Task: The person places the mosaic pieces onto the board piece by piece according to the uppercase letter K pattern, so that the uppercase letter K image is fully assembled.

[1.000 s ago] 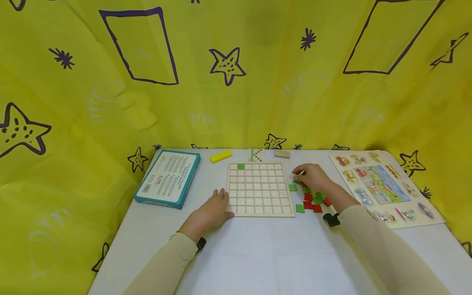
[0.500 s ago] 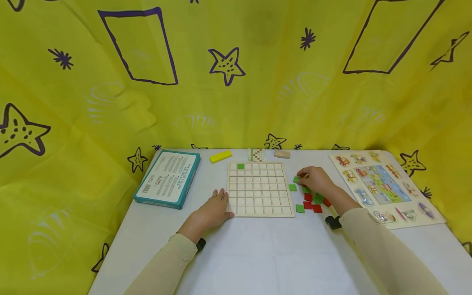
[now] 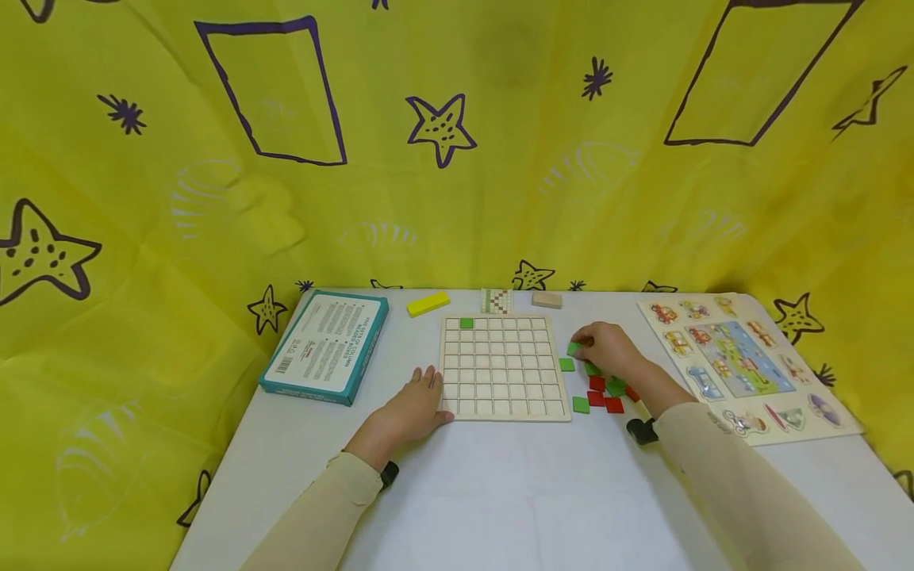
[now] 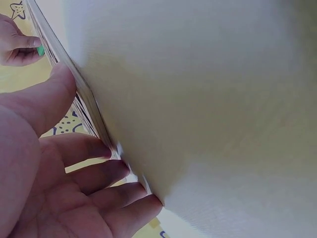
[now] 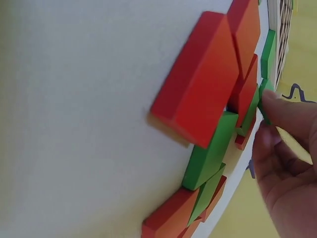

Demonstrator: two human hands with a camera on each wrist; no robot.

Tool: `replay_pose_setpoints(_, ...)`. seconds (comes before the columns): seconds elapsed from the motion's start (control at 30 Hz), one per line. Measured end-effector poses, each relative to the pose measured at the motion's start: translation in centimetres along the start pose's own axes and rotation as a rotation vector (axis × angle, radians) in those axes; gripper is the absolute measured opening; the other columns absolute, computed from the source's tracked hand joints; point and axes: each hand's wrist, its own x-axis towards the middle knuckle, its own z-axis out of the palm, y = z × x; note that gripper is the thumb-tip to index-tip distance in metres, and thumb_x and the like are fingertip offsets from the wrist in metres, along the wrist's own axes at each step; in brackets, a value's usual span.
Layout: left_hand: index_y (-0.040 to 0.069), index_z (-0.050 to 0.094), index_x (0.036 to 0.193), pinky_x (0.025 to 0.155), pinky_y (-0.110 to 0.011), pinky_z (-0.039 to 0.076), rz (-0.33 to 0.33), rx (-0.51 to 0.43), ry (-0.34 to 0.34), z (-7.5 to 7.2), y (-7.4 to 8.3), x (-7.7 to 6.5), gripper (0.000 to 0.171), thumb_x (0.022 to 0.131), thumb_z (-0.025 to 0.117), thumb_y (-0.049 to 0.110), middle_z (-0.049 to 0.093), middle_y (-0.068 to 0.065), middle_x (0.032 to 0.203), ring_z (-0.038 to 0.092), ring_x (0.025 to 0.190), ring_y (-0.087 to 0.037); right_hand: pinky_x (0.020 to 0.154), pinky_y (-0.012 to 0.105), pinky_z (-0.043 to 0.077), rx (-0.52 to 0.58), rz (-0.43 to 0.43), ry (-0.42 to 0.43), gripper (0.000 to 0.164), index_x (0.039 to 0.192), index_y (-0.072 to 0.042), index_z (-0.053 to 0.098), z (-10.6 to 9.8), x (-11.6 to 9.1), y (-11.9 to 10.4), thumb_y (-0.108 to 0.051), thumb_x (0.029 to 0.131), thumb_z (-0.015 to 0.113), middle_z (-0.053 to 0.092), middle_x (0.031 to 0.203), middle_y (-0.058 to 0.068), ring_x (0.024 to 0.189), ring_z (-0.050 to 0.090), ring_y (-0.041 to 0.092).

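Note:
A wooden grid board (image 3: 504,361) with square cells lies in the middle of the table, and one green tile (image 3: 466,323) sits in its far row. My left hand (image 3: 408,408) rests beside the board's left edge, fingers extended, with the thumb touching the near left corner. To the right of the board, my right hand (image 3: 607,349) pinches a green square tile (image 5: 265,99) between thumb and fingertips. Loose red tiles (image 5: 205,79) and green tiles (image 3: 581,404) lie below and around that hand, some overlapping. Part of the pile is hidden under it.
Behind the board are a yellow block (image 3: 428,304), a small pattern card (image 3: 496,300) and a wooden block (image 3: 547,300). A teal-edged box (image 3: 324,346) lies at the left, a vehicle picture puzzle (image 3: 743,361) at the right. A yellow curtain (image 3: 457,214) hangs behind the table.
My right hand has shifted slightly right and down, and the green tile at its fingertips now shows more clearly. The left hand stays at the board's edge.

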Motion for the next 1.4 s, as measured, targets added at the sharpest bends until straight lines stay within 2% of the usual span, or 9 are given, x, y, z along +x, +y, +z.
replay_pose_setpoints(0.13, -0.01, 0.03, 0.153, 0.119, -0.048, 0.026, -0.002, -0.004, -0.002, 0.1, 0.0, 0.0, 0.078, 0.1, 0.062, 0.038, 0.024, -0.027, 0.16, 0.02, 0.149, -0.043, 0.077, 0.037, 0.051, 0.025, -0.001, 0.005, 0.021, 0.116, 0.0, 0.071, 0.0, 0.0, -0.1, -0.007, 0.096, 0.067, 0.067, 0.103, 0.014, 0.087, 0.056, 0.027)
replay_pose_setpoints(0.37, -0.009, 0.03, 0.153, 0.119, -0.048, 0.026, -0.007, -0.009, -0.003, 0.0, 0.0, 0.0, 0.079, 0.1, 0.062, 0.039, 0.024, -0.027, 0.161, 0.02, 0.149, -0.042, 0.089, 0.046, 0.05, 0.022, -0.069, 0.024, 0.019, 0.112, 0.0, 0.074, -0.4, 0.2, -0.2, -0.005, 0.096, 0.067, 0.07, 0.108, 0.016, 0.094, 0.056, 0.03)
replay_pose_setpoints(0.5, -0.01, 0.031, 0.152, 0.118, -0.05, 0.027, -0.002, -0.01, 0.005, -0.1, 0.0, -0.1, 0.078, 0.1, 0.062, 0.038, 0.025, -0.028, 0.16, 0.021, 0.149, -0.044, 0.088, 0.045, 0.052, 0.021, -0.093, 0.04, 0.018, 0.112, 0.0, 0.074, -0.7, 0.7, -0.7, -0.005, 0.096, 0.067, 0.071, 0.108, 0.016, 0.096, 0.059, 0.029)
replay_pose_setpoints(0.87, -0.009, 0.029, 0.153, 0.118, -0.049, 0.027, -0.009, -0.015, -0.003, 0.0, -0.1, 0.0, 0.078, 0.1, 0.061, 0.04, 0.023, -0.026, 0.161, 0.019, 0.149, -0.043, 0.078, 0.039, 0.056, 0.028, -0.14, 0.041, 0.019, 0.113, 0.002, 0.074, -1.0, 2.1, -3.7, -0.004, 0.096, 0.067, 0.073, 0.108, 0.017, 0.093, 0.067, 0.028)
replay_pose_setpoints(1.2, -0.009, 0.029, 0.154, 0.118, -0.049, 0.027, -0.022, -0.011, -0.013, -0.1, 0.1, 0.1, 0.079, 0.1, 0.061, 0.04, 0.023, -0.025, 0.161, 0.019, 0.15, -0.042, 0.086, 0.044, 0.056, 0.043, -0.183, 0.034, 0.019, 0.113, 0.001, 0.074, -0.6, 3.8, -5.8, -0.004, 0.096, 0.068, 0.072, 0.11, 0.016, 0.102, 0.066, 0.032)
replay_pose_setpoints(1.4, -0.008, 0.028, 0.154, 0.119, -0.049, 0.026, -0.03, -0.012, -0.019, -0.2, 0.2, 0.0, 0.08, 0.1, 0.062, 0.04, 0.022, -0.024, 0.162, 0.018, 0.15, -0.042, 0.082, 0.04, 0.057, 0.065, -0.197, 0.022, 0.018, 0.112, 0.001, 0.075, 0.0, 4.6, -7.2, -0.004, 0.096, 0.068, 0.071, 0.112, 0.017, 0.101, 0.067, 0.032)
